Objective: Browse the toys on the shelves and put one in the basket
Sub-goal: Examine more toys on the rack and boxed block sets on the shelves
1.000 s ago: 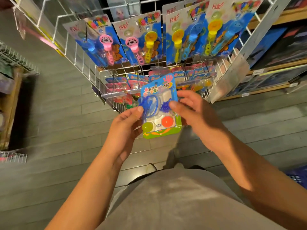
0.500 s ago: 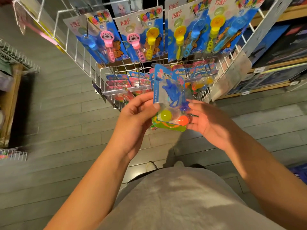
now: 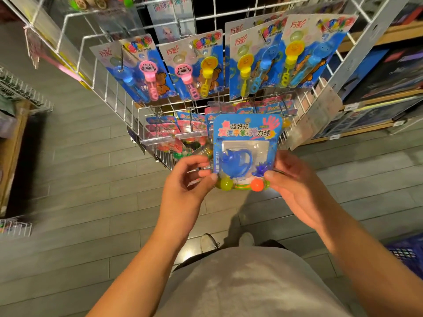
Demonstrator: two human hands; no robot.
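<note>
I hold the blister-packed toy (image 3: 246,152) upright at the centre of the frame, its printed face toward me. My left hand (image 3: 185,188) pinches its lower left edge, fingers curled on it; my right hand (image 3: 297,191) grips the lower right edge by the orange ball (image 3: 257,185). Behind it the wire rack (image 3: 114,97) carries bubble wand cards (image 3: 199,65). The blue basket (image 3: 409,252) sits at the right edge.

I see a blue toy card (image 3: 246,143) with yellow-green (image 3: 226,184) and orange balls (image 3: 257,185), a white wire rack (image 3: 109,92), grey plank floor (image 3: 91,179), and a blue basket (image 3: 409,252).
</note>
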